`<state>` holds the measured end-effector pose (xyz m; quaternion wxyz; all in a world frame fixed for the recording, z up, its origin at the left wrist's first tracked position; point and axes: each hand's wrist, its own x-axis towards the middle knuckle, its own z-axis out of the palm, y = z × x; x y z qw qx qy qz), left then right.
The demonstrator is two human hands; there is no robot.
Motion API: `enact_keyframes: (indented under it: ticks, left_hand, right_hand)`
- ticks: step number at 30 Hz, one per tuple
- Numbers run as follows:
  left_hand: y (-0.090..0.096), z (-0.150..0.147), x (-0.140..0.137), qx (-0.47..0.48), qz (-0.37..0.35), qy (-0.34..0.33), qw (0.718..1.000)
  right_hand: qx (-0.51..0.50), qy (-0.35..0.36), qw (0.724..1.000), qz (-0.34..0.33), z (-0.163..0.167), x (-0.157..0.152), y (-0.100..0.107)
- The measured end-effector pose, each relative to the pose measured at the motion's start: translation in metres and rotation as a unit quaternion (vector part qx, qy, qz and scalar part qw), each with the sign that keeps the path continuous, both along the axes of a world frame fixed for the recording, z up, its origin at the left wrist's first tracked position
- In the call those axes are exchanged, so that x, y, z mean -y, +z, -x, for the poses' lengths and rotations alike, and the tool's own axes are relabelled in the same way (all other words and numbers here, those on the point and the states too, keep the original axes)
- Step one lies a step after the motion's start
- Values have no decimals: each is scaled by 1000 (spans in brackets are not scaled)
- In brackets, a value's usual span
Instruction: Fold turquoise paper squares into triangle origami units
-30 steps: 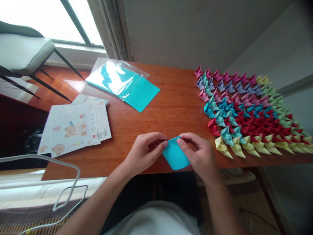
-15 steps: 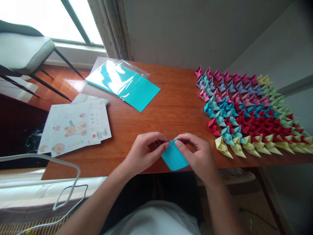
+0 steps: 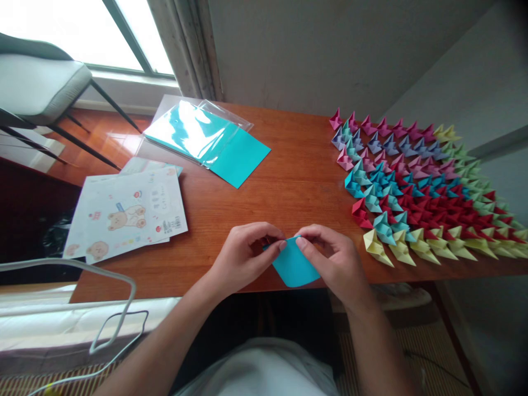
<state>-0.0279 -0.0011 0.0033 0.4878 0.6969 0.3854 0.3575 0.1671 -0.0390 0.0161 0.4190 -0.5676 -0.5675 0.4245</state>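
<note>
Over the table (image 3: 297,187), the left hand (image 3: 252,250) and right hand (image 3: 330,250) are pinching the blue paper (image 3: 296,267) by its far edge, apparently steadying it. Folded papers (image 3: 424,206) are standing aside in rows.

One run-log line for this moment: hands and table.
left hand: pinching blue paper | right hand: pinching same paper | table: folded paper shapes at right, teal sheets partly in clear sleeve at left
</note>
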Motion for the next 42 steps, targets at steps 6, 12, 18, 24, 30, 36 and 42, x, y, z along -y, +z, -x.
enact_keyframes:
  ticks: [6, 12, 18, 24, 30, 36, 42]
  left_hand:
    - [0, 0, 0, -13, -18, 12, 1000]
    - [-1, 0, 0, -12, -23, 12, 1000]
    - [-1, 0, 0, -13, -20, 8, 1000]
    - [2, 0, 0, 6, 6, 8, 1000]
    - [-5, 2, 1, 115, 153, 17, 981]
    - [-1, 0, -2, 216, 235, 66, 945]
    - [2, 1, -3, 227, 248, 100, 936]
  right_hand:
    - [19, 6, 1000, -3, 1, -1, 4]
    - [43, 10, 999, -29, 3, -2, 6]
    - [47, 15, 998, -45, 1, -2, 8]
    - [22, 3, 997, -72, 2, -4, 6]
    - [-36, -88, 991, -89, 6, -1, -8]
    - [-2, -81, 990, -111, 8, 2, -4]
    - [46, -71, 990, -116, 9, 3, -1]
